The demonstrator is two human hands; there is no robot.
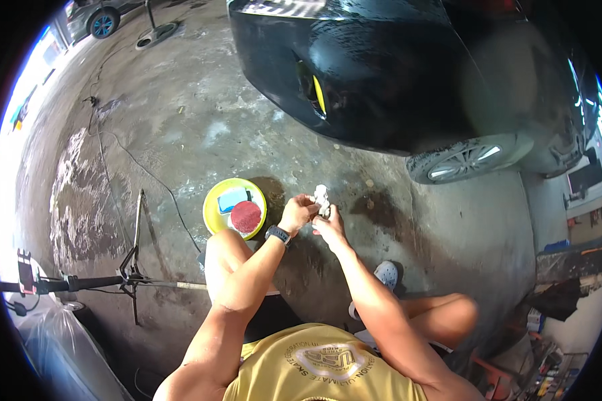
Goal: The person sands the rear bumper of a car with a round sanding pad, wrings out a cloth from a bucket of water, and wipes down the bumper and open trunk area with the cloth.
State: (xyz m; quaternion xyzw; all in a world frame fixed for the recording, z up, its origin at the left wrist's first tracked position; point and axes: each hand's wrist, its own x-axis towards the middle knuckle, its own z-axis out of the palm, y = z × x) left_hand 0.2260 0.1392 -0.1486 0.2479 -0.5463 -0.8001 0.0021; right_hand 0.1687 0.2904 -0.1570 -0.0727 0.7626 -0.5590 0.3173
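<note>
In front of my knees, both hands meet low over the concrete floor around a white crumpled lump (321, 196). Whether it is cloth, paper or something softer cannot be told. My left hand (297, 213), with a dark watch on its wrist, pinches the lump from the left. From the right and below, my right hand (331, 224) grips it, fingers curled. Left of my hands stands a round yellow basin (208, 213). A blue sponge block (232, 200) and a round red pad (246, 217) lie in it.
A dark car with a glossy bumper (381, 85) and a wheel (466, 159) looms ahead and right. To my left, a stand (95, 283) carries a phone-like device (26, 275). A thin cable (145, 170) crosses the floor. Clutter and a red object (491, 376) lie right.
</note>
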